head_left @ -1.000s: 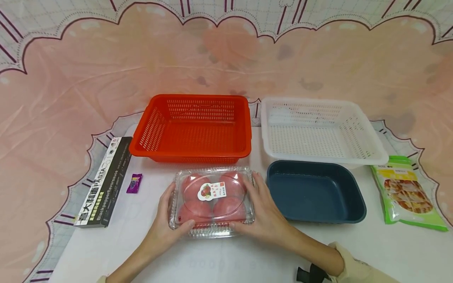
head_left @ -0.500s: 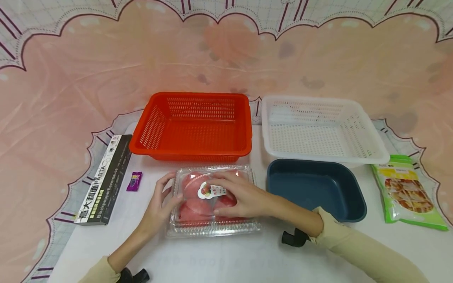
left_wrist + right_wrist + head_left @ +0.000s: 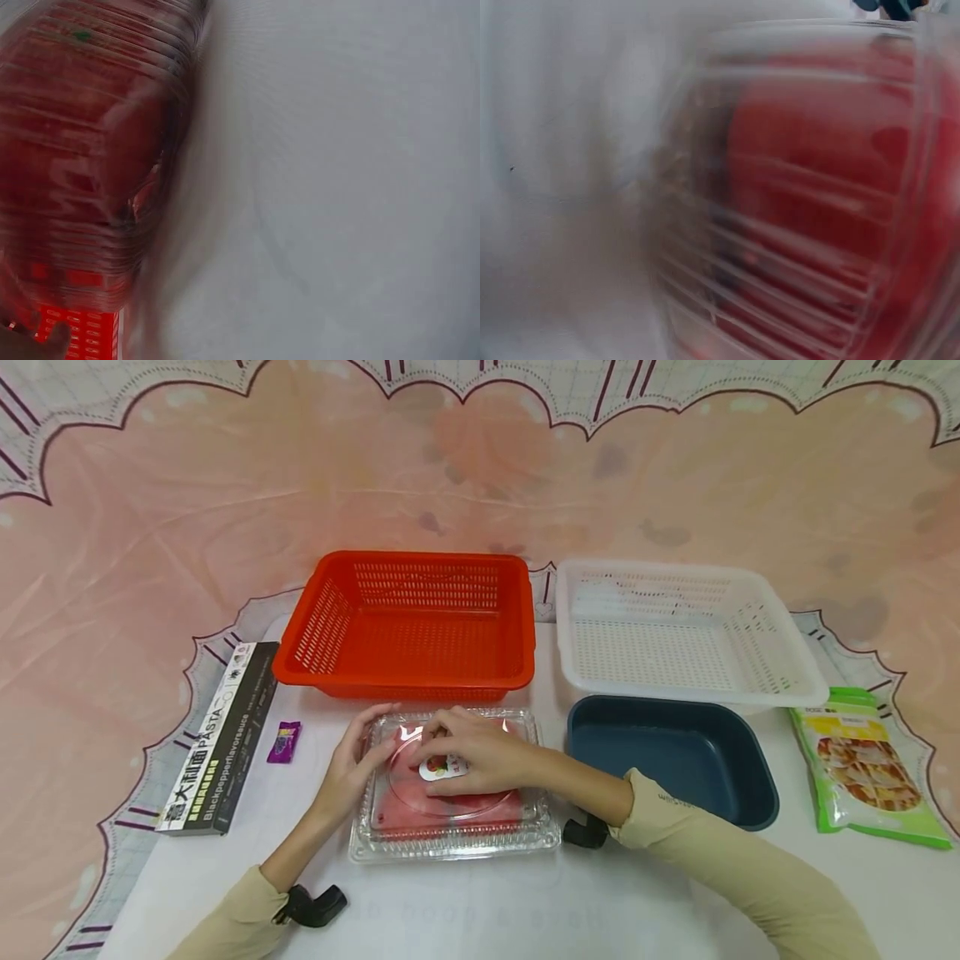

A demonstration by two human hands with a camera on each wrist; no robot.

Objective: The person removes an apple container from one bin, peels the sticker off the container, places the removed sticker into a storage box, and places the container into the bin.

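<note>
Near the front edge of the white table [image 3: 480, 910], just before the orange basket [image 3: 408, 627], lies the clear clamshell box of red fruit [image 3: 453, 814]. Its lid carries the right hand [image 3: 472, 756], fingers curled over the sticker; the left hand [image 3: 352, 772] steadies the left rim, fingers loosely bent (whether it truly grips, I cannot tell). Pressing evenly would likely spare the thin plastic. Both wrist views are blurred, showing only ribbed plastic over red.
</note>
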